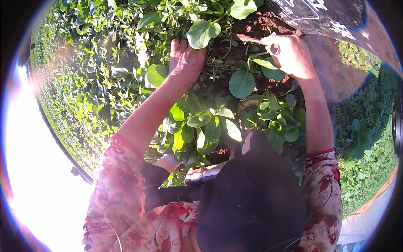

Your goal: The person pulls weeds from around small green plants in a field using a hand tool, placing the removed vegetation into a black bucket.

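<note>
My left hand [187, 63] reaches down into low, small-leaved weeds [163, 25]. Its fingers curl in among the stems. A broad leaf [203, 34] covers part of them, so what they grip is hidden. To the right, my right hand [289, 54] is closed in a fist around a small hand tool [250, 39]. The tool's narrow reddish-brown end points left over bare soil, and a round hollow-looking part shows at my fingers. Just below this fist grows a broad-leaved green plant [242, 83]. The two hands are apart, with stems and dark soil between them.
Leafy plants [205, 126] stand between my forearms, with another clump [279, 119] by the right forearm. Dark sheeting with white print [331, 19] lies at the upper right. Reddish soil [268, 23] shows beside it. A dark cap [252, 197] blocks the lower middle.
</note>
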The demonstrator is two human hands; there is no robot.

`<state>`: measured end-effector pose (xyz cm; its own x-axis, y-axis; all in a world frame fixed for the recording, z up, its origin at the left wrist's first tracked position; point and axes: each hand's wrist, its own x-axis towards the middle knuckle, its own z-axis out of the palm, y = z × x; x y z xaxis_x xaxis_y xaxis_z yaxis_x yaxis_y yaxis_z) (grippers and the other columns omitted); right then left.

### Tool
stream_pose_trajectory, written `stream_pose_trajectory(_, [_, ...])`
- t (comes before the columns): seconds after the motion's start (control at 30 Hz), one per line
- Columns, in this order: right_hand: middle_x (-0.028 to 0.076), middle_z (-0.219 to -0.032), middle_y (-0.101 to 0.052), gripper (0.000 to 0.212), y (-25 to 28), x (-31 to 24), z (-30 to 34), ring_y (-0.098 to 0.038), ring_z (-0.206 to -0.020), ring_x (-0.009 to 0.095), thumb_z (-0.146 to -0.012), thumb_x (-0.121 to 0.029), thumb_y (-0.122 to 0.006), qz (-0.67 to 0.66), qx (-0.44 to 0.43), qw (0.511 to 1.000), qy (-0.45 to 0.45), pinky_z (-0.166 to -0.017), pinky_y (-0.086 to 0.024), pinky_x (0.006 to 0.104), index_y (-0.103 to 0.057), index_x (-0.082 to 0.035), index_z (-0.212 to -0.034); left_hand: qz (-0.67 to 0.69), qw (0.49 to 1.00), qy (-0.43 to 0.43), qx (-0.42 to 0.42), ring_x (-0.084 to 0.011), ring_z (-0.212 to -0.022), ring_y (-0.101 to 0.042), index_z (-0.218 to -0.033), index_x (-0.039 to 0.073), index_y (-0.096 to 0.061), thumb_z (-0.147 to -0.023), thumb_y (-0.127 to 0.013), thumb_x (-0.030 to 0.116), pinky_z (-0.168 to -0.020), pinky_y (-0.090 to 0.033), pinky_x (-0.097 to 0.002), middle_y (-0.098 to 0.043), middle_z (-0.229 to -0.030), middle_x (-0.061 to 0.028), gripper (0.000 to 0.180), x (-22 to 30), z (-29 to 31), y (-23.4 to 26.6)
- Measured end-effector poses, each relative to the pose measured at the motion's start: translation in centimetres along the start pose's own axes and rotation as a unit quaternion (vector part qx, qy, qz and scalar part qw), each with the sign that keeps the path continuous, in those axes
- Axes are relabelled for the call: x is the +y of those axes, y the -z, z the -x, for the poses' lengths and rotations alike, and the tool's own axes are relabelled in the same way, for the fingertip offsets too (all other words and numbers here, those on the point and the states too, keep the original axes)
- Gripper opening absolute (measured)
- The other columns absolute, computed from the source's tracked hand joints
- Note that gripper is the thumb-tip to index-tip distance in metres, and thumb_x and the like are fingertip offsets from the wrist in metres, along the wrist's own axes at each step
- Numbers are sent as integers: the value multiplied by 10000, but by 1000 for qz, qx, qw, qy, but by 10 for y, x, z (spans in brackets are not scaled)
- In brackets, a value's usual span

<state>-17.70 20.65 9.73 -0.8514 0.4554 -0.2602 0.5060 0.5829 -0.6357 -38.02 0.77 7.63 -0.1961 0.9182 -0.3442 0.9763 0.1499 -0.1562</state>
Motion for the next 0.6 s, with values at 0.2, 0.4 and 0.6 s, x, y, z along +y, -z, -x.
stream_pose_trajectory(0.2, [130,-726,-647,181,-25,22,-18,-628,-640,293,-780,-140,-598,-98,67,987,108,-595,-490,366,-701,-102,-923,26,999,32,5,-256,-961,-555,-1237,111,-516,-851,-510,145,-923,-342,-468,-572,-994,-106,387,-1,-4,-8])
stream_pose_trajectory(0.4, [131,-692,-634,168,-23,27,-47,-631,-640,289,-783,-140,-603,-11,-11,996,91,-581,-488,361,-703,-104,-913,68,975,185,-101,-238,-1129,-535,-1248,139,-519,-930,-396,243,-1044,-200,-463,-617,-1119,-93,357,9,-29,2])
stream_pose_trajectory(0.6, [117,-743,-672,170,-59,12,-72,-659,-694,289,-804,-140,-606,-60,25,989,130,-648,-520,366,-704,-93,-935,105,974,197,-41,-248,-995,-606,-1129,128,-598,-898,-452,216,-1028,-238,-471,-662,-956,-81,287,12,-27,-9])
